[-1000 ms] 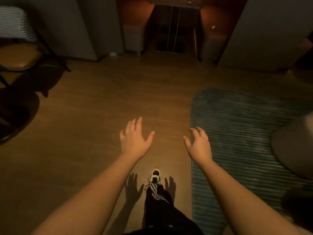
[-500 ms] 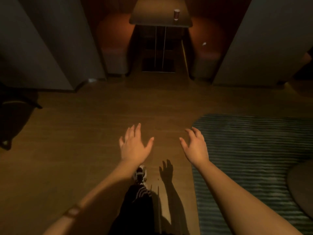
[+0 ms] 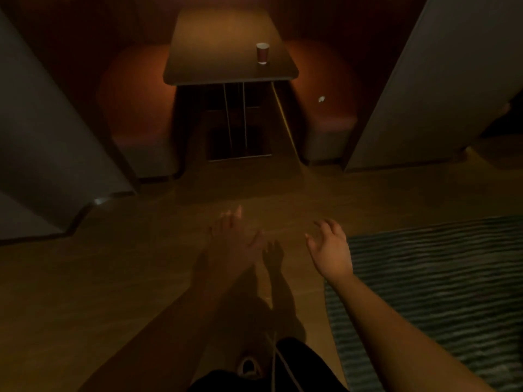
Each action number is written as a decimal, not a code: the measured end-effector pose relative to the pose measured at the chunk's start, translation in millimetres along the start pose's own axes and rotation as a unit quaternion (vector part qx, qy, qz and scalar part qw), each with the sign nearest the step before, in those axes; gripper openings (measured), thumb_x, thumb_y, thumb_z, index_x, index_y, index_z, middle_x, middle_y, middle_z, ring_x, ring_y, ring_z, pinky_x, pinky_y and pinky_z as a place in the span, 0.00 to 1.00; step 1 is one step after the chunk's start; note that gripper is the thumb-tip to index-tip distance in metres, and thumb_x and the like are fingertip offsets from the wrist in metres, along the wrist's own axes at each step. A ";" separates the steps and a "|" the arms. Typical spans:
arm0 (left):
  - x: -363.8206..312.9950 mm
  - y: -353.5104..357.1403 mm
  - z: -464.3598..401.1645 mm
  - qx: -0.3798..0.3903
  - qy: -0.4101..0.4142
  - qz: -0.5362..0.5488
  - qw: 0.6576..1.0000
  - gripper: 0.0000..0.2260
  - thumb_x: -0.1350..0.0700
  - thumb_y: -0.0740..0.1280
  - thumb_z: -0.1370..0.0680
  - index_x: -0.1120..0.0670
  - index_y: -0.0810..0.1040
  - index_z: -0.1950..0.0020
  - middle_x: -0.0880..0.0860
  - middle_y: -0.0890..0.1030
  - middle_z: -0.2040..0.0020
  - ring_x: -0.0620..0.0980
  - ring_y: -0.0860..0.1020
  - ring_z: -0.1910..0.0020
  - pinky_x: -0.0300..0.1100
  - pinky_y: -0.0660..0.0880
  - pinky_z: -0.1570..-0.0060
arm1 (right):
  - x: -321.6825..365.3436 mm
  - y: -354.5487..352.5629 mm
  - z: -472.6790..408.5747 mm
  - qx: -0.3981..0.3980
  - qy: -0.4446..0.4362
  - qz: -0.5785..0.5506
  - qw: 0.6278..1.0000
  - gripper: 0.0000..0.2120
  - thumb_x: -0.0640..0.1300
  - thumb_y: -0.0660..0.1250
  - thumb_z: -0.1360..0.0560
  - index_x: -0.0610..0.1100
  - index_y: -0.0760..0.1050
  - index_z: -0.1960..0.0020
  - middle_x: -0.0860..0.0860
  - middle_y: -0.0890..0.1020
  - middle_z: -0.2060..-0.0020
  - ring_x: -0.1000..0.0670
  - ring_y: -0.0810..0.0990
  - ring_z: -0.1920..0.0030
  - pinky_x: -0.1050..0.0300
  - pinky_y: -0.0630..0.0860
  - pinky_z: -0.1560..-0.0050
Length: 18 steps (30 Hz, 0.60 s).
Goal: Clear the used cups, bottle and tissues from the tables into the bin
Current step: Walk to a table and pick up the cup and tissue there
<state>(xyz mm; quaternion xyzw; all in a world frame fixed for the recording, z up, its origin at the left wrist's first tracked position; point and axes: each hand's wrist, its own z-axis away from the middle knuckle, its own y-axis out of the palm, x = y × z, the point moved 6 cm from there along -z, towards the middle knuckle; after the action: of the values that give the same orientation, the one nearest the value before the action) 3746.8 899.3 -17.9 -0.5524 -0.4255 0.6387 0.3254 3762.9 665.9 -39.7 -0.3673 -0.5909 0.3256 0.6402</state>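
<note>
A dark red paper cup stands upright near the right front corner of a small wooden table in a booth ahead. A small white crumpled tissue lies on the orange seat to the table's right. My left hand and my right hand hover over the wooden floor, well short of the table, both empty with fingers spread. The left hand is in shadow. No bin or bottle is in view.
Orange padded seats flank the table. Grey partition walls stand on the left and the right of the booth. A striped teal rug covers the floor at right. My shoe shows at the bottom.
The view has moved forward toward the booth; the table and cup are closer and larger. The rug and round object at right have slid out of view. Both hands stay empty.
</note>
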 end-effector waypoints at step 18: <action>-84.3 31.6 -571.8 -0.023 0.014 -0.039 0.999 0.35 0.34 0.54 0.24 0.50 0.51 0.23 0.54 0.55 0.23 0.53 0.52 0.25 0.59 0.51 0.30 | 39.9 23.5 -556.2 0.008 0.005 -0.017 1.000 0.24 0.51 0.63 0.23 0.43 0.67 0.30 0.42 0.67 0.30 0.41 0.68 0.33 0.46 0.68 0.34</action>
<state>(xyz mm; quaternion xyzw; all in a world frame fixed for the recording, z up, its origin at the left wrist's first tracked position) 4325.3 916.4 -26.0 -0.5518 -0.4568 0.6079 0.3426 4320.8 664.4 -56.9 -0.3536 -0.5917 0.3170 0.6514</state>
